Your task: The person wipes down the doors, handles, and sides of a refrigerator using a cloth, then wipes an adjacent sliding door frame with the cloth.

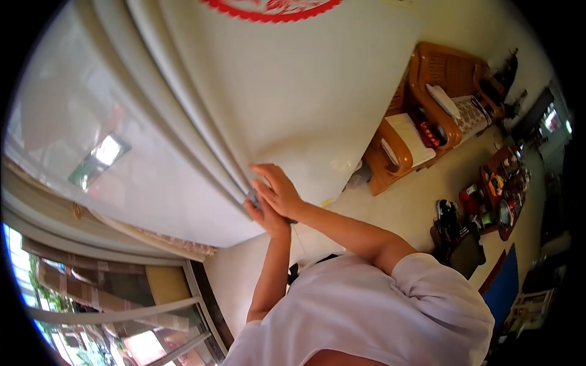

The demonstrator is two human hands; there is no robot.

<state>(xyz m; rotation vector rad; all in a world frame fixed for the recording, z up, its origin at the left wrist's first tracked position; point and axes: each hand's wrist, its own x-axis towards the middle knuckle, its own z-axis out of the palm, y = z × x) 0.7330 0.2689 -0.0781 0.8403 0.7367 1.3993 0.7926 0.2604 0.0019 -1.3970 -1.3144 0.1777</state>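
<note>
Both hands are together at the lower end of the long ridged moulding (201,122) on a glossy white upright surface. My left hand (268,216) is closed around a small grey piece (253,196) that looks like cloth, mostly hidden by the fingers. Just above and partly over it, my right hand (279,194) has its fingers stretched toward the moulding, with the fingertips touching or very close to the white panel (293,104). Nothing shows in the right hand.
A red round paper decoration (274,9) is on the white panel. Wooden armchairs (397,146) with cushions stand to the right, beyond them a low table (503,195) crowded with things. At lower left are a curtain (146,238) and a glazed window or door frame (201,305).
</note>
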